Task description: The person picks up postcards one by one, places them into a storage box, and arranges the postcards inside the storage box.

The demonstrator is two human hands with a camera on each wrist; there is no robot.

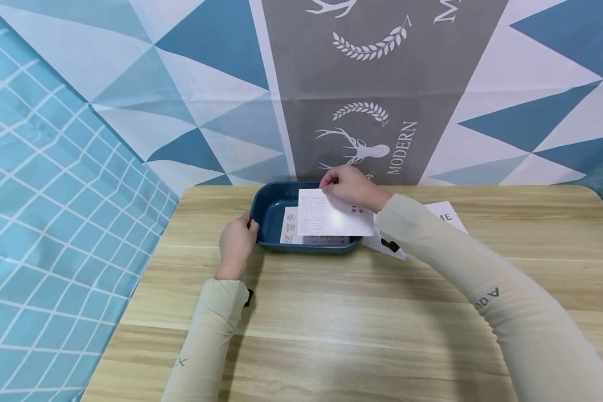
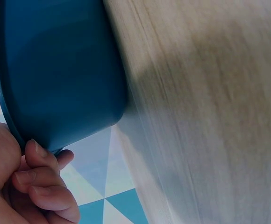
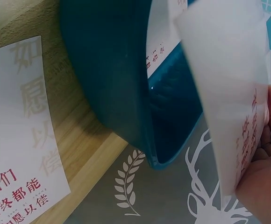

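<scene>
A dark blue rectangular tub [image 1: 268, 218] stands at the back of the table. My left hand [image 1: 238, 243] grips its left rim, with fingers curled at the edge in the left wrist view [image 2: 42, 186]. Above the tub, my right hand [image 1: 350, 187] pinches a white printed card [image 1: 335, 215] by its far edge. That card [image 3: 229, 93] is tilted over the opening in the right wrist view. Inside the tub lies another white card [image 1: 289, 228] with printed characters, partly hidden by the held one.
To the right of the tub lie more printed cards [image 1: 444, 215], partly covered by my right sleeve [image 1: 482, 290]. One card [image 3: 25, 130] with red and gold characters shows beside the tub. The wooden table [image 1: 321, 318] meets a patterned wall covering [image 1: 206, 111] behind.
</scene>
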